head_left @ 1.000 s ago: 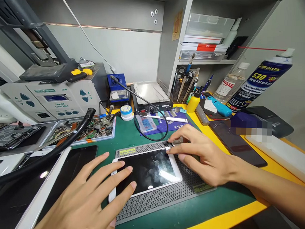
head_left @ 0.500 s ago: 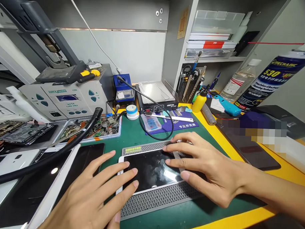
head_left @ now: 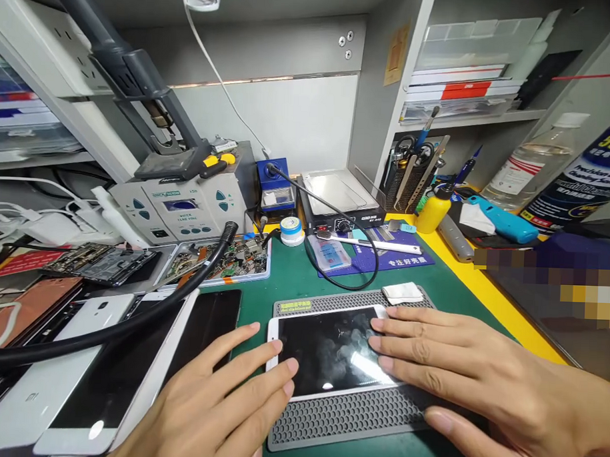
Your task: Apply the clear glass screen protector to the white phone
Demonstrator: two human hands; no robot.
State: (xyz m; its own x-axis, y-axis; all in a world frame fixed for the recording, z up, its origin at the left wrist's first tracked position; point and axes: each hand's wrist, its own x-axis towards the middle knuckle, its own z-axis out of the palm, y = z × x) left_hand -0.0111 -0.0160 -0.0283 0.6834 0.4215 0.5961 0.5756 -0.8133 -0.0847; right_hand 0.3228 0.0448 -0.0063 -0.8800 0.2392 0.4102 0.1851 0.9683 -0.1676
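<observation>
A white-framed smartphone (head_left: 325, 352) lies face up on a grey honeycomb pad (head_left: 348, 417), its dark screen smudged and reflecting light. My left hand (head_left: 223, 402) is open, fingers spread, with the fingertips at the phone's left end. At the right end, the outstretched fingers of my right hand (head_left: 460, 360) lie flat over the frame and screen edge, with the thumb held apart near the pad. Just behind my right hand, a folded white cloth (head_left: 401, 293) rests on the pad's far corner. Neither hand grips anything.
Other phones (head_left: 104, 375) and a black hose (head_left: 182, 304) crowd the left side. Behind are a tray of circuit boards (head_left: 224, 256), a hot-air station (head_left: 180, 207), a small round jar (head_left: 291, 231) and a heating plate (head_left: 336, 196). A yellow bottle (head_left: 434, 210) stands to the right.
The view has turned left. My right hand has flattened from bent, spread fingers and moved towards the phone's right edge; the white cloth now shows behind it. My left hand stays at the left end.
</observation>
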